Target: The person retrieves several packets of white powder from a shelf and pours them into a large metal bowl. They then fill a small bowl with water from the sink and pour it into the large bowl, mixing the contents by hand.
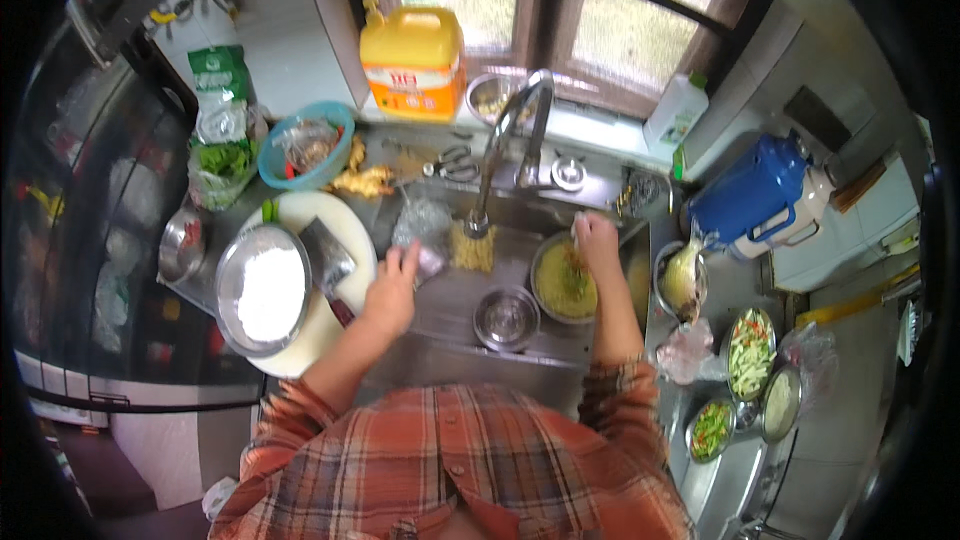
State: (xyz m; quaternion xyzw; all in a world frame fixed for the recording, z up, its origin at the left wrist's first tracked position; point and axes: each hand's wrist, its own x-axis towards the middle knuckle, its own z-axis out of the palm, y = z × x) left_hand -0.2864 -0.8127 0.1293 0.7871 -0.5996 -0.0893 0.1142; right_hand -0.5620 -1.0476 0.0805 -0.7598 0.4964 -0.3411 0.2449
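Note:
My left hand (393,295) is at the left edge of the sink (450,315), its fingers touching or just above a clear plastic bag (421,225) with something pinkish in it. Over the right of the sink, my right hand (596,236) has its fingers bent at the rim of a metal bowl of yellowish contents (559,281) with green bits; whether it holds something small is unclear. An empty-looking metal bowl (506,318) stands between the hands. A cleaver (328,259) lies on the round white cutting board (360,225), beside a metal bowl of white powder or grains (270,292).
The faucet (491,157) arches over the sink. Behind are scissors (452,163), a blue basin (307,146) and a yellow oil jug (412,64). To the right stand a bowl with a fish (684,277), plates of cut vegetables (751,356) and a blue thermos (750,187).

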